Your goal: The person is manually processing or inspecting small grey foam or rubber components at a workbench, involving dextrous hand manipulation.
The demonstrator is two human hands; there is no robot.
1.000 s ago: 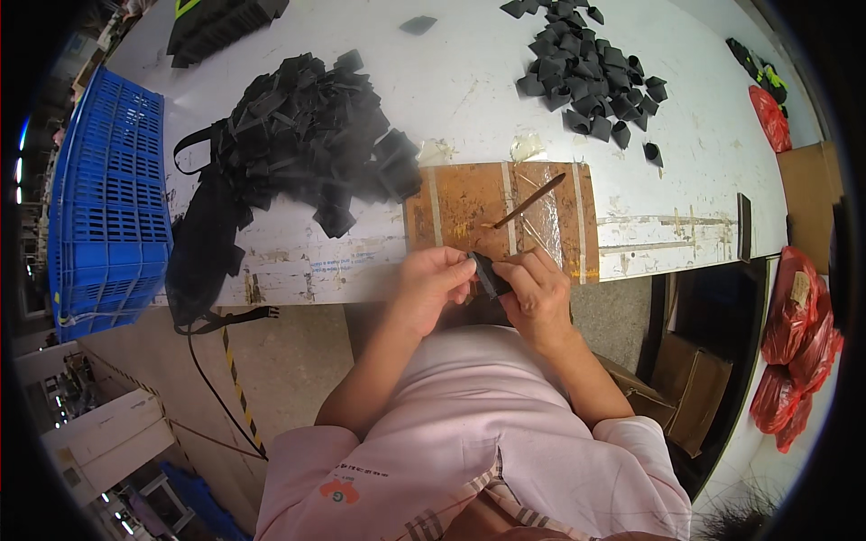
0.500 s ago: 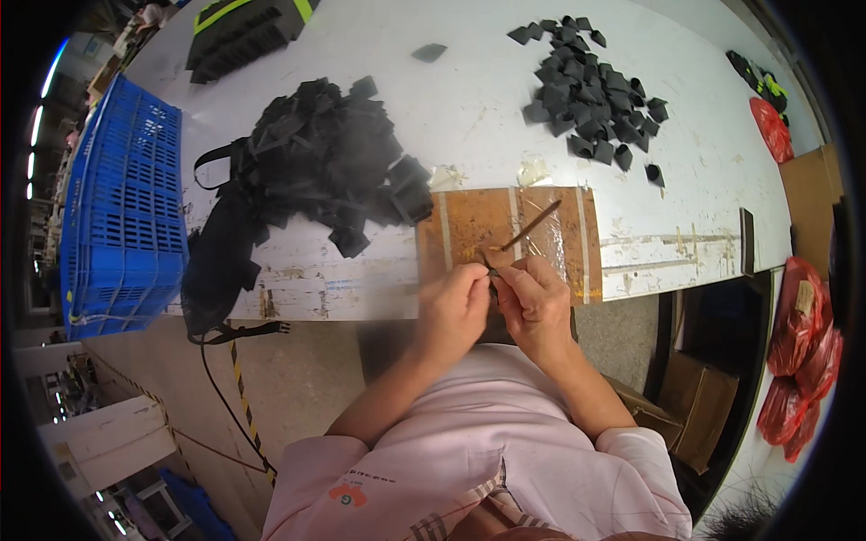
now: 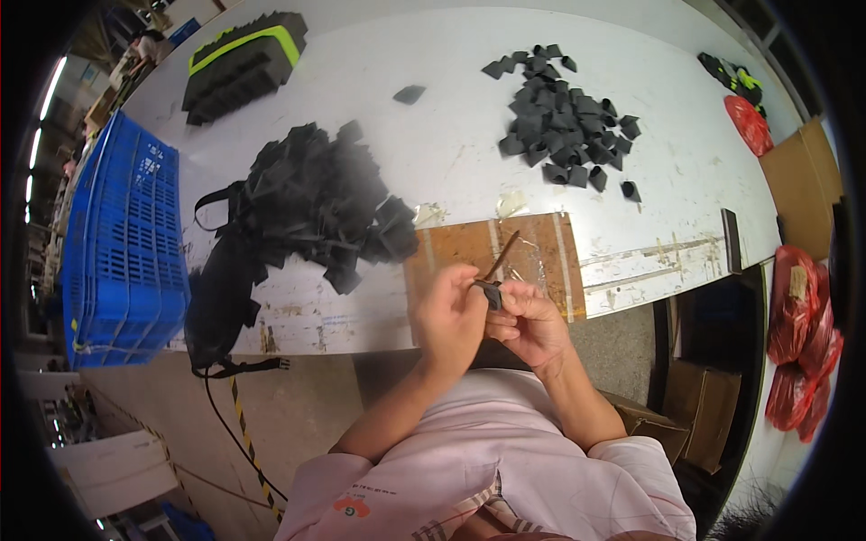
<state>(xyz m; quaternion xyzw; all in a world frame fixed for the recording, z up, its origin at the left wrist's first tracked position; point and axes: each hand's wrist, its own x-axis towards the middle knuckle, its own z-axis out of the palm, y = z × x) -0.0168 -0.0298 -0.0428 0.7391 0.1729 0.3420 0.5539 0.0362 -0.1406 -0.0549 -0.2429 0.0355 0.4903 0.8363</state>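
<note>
A heap of black fabric pieces [image 3: 311, 194] lies beyond the left hand [image 3: 448, 316], which pinches a small black strip [image 3: 492, 295]; the right hand [image 3: 534, 326] grips its other side. Folding seems underway, calling for steady fingertips next.

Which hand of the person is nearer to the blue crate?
Left: the left hand is to the right of the blue crate, and the right hand is farther right.
</note>
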